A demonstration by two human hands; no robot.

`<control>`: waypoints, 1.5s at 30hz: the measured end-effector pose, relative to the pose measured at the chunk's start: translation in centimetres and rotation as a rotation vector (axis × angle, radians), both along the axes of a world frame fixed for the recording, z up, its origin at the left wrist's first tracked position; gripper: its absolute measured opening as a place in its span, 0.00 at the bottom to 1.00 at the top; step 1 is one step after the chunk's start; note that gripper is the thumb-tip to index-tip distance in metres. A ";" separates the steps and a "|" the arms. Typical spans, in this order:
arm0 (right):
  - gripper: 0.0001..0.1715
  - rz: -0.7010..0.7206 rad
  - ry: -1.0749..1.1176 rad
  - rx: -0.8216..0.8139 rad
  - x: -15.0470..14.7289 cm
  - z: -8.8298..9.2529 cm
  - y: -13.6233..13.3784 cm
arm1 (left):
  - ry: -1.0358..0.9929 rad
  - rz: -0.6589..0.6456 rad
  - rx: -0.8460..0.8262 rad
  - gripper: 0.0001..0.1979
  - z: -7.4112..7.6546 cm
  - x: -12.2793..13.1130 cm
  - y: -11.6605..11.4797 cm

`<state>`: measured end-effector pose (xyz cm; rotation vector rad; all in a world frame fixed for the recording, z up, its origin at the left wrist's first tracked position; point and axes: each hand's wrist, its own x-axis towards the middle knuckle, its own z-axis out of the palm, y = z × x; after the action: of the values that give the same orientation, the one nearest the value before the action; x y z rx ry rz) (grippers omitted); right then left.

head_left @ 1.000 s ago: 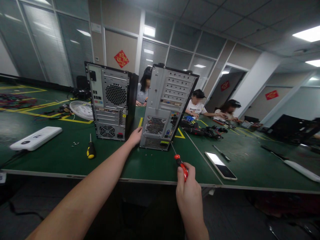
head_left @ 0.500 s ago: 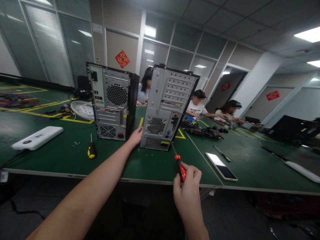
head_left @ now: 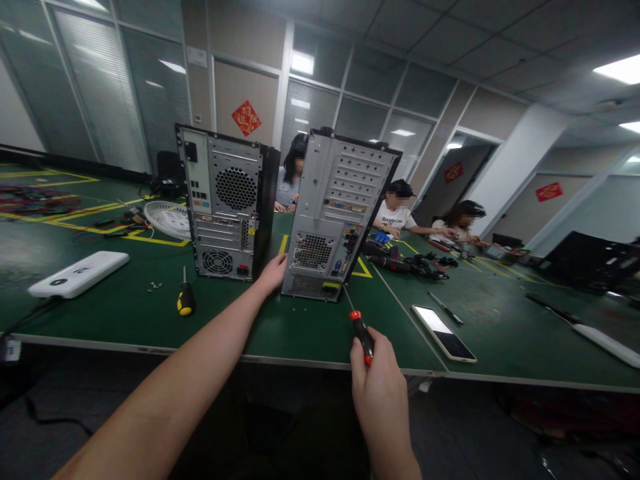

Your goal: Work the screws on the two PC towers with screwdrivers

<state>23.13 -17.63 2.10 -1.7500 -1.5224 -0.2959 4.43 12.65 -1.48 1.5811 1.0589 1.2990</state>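
Observation:
Two computer towers stand on the green table with their backs to me. My left hand reaches out and rests against the lower left edge of the right, silver tower; its fingers are closed on that edge. My right hand is wrapped round a red-and-black screwdriver, whose thin shaft points up to the tower's lower right corner. The black tower stands just left of my left hand.
A yellow-and-black screwdriver and small screws lie left of the towers. A white flat device sits far left, a phone and a pen to the right. Three people sit beyond the towers. The table edge is close to me.
My right hand opened its fingers round the screwdriver handle half a second ago and has closed on it again. The left hand and the towers have stayed put.

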 end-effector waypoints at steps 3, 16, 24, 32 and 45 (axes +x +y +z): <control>0.25 -0.009 0.054 -0.023 0.3 -0.2 0.2 | 0.004 -0.001 -0.013 0.27 0.1 0.0 -0.1; 0.21 0.036 0.119 0.030 0.1 -0.6 0.5 | -0.023 -0.012 0.003 0.27 -0.4 0.1 0.4; 0.20 0.011 0.036 0.099 0.1 -0.2 0.4 | -0.013 -0.007 -0.010 0.27 -0.1 0.1 0.2; 0.18 0.051 0.056 0.075 0.1 -0.3 0.4 | 0.002 -0.010 -0.022 0.27 0.3 0.0 -0.3; 0.21 0.065 0.035 0.014 0.1 -0.1 0.4 | -0.009 -0.016 0.007 0.28 -0.2 0.0 0.3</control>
<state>23.26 -17.28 2.02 -1.6829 -1.5453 -0.2415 4.48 12.93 -1.66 1.5842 1.0346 1.2994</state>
